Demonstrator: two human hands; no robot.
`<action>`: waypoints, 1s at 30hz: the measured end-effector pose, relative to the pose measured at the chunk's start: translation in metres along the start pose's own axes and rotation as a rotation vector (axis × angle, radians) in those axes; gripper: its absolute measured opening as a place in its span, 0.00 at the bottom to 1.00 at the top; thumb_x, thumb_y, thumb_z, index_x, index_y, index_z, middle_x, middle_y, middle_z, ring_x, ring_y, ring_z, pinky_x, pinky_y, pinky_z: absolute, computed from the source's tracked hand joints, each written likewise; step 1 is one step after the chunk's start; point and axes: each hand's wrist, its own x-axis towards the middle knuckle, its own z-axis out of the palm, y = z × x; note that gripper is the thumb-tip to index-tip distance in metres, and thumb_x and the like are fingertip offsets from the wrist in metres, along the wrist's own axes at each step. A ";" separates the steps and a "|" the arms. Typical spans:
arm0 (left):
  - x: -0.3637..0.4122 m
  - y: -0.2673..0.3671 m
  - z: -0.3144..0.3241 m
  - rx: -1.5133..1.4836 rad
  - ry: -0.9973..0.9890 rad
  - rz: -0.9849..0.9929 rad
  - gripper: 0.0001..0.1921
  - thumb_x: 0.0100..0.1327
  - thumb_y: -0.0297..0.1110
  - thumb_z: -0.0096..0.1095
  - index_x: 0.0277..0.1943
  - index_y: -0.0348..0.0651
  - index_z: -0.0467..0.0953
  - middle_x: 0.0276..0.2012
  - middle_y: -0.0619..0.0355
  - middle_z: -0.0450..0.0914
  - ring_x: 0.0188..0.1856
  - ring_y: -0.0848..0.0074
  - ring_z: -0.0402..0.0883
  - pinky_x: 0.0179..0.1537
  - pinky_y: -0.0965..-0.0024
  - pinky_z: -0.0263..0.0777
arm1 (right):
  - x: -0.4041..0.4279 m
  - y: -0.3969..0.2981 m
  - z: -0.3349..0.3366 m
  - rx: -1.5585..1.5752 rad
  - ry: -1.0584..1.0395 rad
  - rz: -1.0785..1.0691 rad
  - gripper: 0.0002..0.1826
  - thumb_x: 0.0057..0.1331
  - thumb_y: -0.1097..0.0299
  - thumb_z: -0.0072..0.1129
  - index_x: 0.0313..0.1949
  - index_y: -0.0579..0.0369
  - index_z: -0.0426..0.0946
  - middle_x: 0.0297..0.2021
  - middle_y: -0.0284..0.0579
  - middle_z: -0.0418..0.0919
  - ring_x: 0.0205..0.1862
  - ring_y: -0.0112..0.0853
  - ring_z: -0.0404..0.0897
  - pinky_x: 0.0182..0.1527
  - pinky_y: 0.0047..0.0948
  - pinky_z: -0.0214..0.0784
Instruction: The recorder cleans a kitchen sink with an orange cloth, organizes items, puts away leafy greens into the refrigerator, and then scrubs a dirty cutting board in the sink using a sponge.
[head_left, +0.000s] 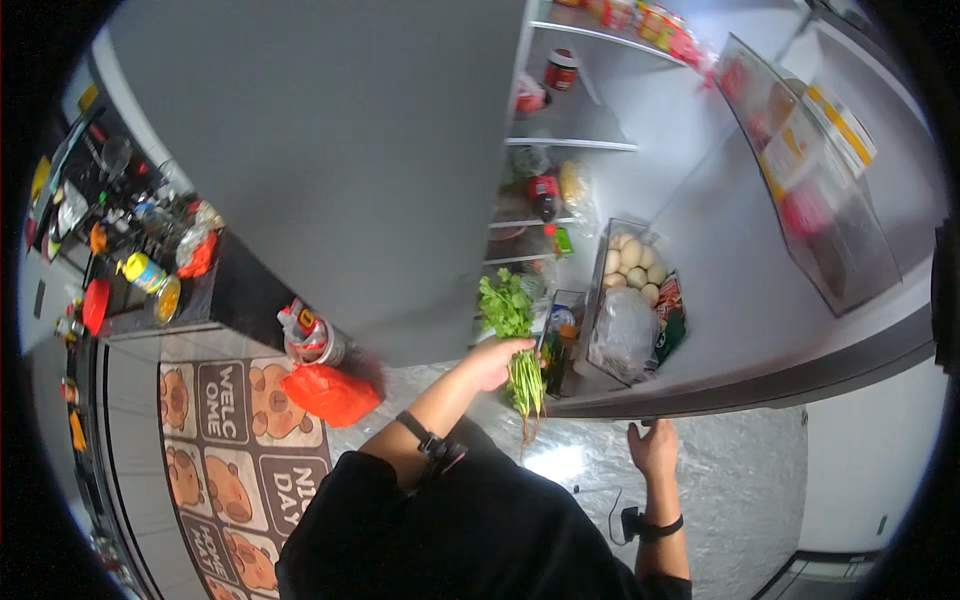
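Observation:
My left hand (491, 364) is closed around the stems of a bunch of leafy green herbs (506, 304), which looks like coriander. Its leaves point into the open refrigerator, while the thin roots hang towards me. My right hand (656, 446) is at the outer edge of the open refrigerator door (720, 401), fingertips partly hidden by the edge. Between the hands, a clear door bin (619, 221) holds several eggs (634, 255), a filled plastic bag (622, 330) and a dark green packet (670, 319). Bottles (562, 349) stand in a smaller bin beside the herbs.
Refrigerator shelves (574, 142) bear a jar (561, 69), a dark drink bottle (545, 196) and bagged food. An upper door bin (862, 240) holds cartons. At left are a cluttered counter (247, 277), a bin (319, 341), an orange-red bag (330, 394) and a patterned mat (225, 439).

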 end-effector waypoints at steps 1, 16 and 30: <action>0.018 0.005 -0.002 -0.003 -0.025 0.030 0.12 0.73 0.35 0.57 0.52 0.37 0.74 0.43 0.51 0.84 0.48 0.61 0.85 0.51 0.59 0.80 | 0.002 0.018 -0.004 0.090 0.001 0.070 0.24 0.56 0.72 0.67 0.53 0.58 0.73 0.45 0.57 0.82 0.41 0.52 0.84 0.43 0.45 0.76; 0.332 0.238 0.049 0.254 0.229 0.238 0.14 0.69 0.34 0.59 0.51 0.33 0.75 0.42 0.49 0.82 0.41 0.59 0.83 0.44 0.53 0.81 | 0.046 0.145 0.023 0.702 0.245 0.725 0.12 0.60 0.76 0.56 0.43 0.64 0.77 0.32 0.41 0.79 0.32 0.26 0.78 0.33 0.28 0.74; 0.343 0.265 0.112 1.151 0.233 0.819 0.23 0.69 0.45 0.62 0.59 0.37 0.77 0.45 0.54 0.83 0.43 0.69 0.81 0.43 0.65 0.75 | 0.101 0.130 -0.016 0.427 0.354 0.989 0.27 0.58 0.63 0.56 0.59 0.45 0.74 0.47 0.56 0.83 0.50 0.53 0.81 0.50 0.48 0.72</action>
